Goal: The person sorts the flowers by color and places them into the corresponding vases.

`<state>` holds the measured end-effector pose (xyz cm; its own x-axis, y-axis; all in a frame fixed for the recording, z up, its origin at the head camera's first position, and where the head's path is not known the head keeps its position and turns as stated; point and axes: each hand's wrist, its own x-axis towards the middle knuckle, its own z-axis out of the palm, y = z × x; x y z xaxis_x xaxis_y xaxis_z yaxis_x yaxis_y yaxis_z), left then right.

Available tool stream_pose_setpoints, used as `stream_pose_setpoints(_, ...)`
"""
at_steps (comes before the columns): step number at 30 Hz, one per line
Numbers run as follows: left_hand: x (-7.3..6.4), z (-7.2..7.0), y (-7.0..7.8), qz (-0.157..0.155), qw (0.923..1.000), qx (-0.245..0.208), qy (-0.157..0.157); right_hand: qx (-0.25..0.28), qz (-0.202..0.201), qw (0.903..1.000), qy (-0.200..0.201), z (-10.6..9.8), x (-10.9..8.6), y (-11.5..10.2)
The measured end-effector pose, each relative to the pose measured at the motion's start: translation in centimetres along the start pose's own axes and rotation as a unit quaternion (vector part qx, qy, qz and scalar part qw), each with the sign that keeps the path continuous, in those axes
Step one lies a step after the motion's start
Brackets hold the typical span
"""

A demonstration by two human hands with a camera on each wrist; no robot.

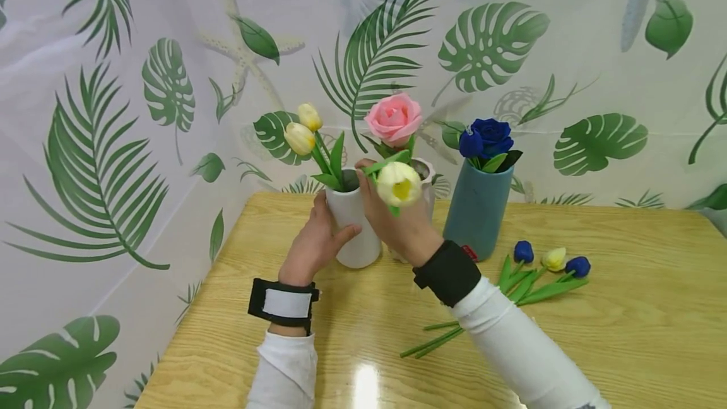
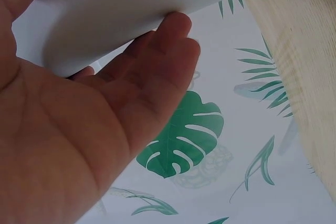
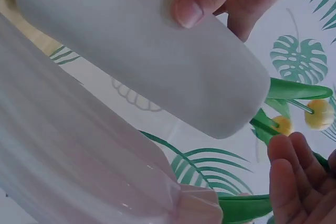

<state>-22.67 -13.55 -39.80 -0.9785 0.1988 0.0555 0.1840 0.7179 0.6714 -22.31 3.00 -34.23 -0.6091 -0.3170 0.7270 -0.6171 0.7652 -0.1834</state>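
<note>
My left hand (image 1: 311, 243) grips a smooth white vase (image 1: 356, 238) at its side, thumb across the front and fingers behind. Two cream-yellow tulips (image 1: 300, 137) with green leaves stand in the vase, leaning left. At the vase's right rim, my right hand (image 1: 397, 223) pinches another pale yellow tulip (image 1: 399, 185), its bloom facing the head camera. Most of that stem is hidden by the hand. In the right wrist view, my curled fingers (image 3: 296, 174) are close to the mouth of the white vase (image 3: 157, 51).
Just right stands a pale pink fluted vase (image 3: 84, 145) with a pink rose (image 1: 394, 120). Further right is a blue-grey vase (image 1: 479, 210) holding blue flowers (image 1: 490, 137). Blue tulips (image 1: 578, 266) and a yellow tulip (image 1: 553, 259) lie on the wooden table (image 1: 642, 333), partly behind my right forearm.
</note>
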Motion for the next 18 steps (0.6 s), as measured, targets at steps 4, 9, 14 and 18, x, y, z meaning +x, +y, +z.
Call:
stream_pose_setpoints(4,0.1,0.1,0.1,0.002,1.0,0.003,0.001,-0.048,0.031,0.9983,0.009,0.4,1.8,-0.1)
stream_pose_setpoints(9,0.2,0.5,0.2,0.009,0.9999,0.013,0.0,-0.035,0.12,0.9861,-0.109,0.8,3.2,0.1)
stream_pose_setpoints(14,0.0,0.8,0.4,0.004,0.9995,0.031,0.0,0.053,0.186,0.9617,-0.194,0.2,2.2,0.3)
stream_pose_setpoints(18,0.0,0.6,0.4,0.012,0.9992,0.039,0.006,0.097,0.198,0.952,-0.212,0.3,0.8,0.4)
